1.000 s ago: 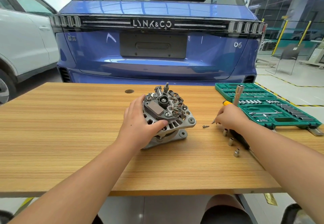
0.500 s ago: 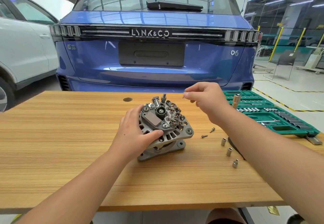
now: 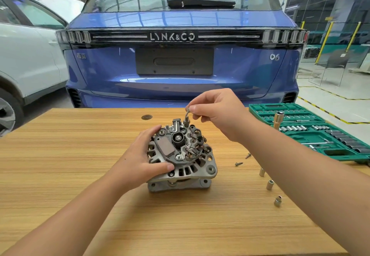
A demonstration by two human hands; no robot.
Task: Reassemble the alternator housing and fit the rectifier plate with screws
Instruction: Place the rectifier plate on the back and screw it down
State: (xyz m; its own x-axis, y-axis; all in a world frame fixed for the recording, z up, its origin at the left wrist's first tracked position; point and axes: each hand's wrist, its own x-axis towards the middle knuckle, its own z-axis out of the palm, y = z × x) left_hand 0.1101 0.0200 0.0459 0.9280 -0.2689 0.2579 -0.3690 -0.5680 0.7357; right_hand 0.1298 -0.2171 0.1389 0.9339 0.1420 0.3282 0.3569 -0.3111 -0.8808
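Scene evenly and brightly lit from overhead; ceiling strip lights seen reflected in rear window of glossy blue car (image 3: 180, 71), pale glare band laid across its tailgate. Soft, short shadows cast on light wood-grain tabletop (image 3: 60, 175) beneath grey cast-metal alternator (image 3: 180, 161) and both forearms. Focus sharp at centre. Wide-angle bowing noted at edges: table edge curved, forearms stretched. Slight softness in far right background.
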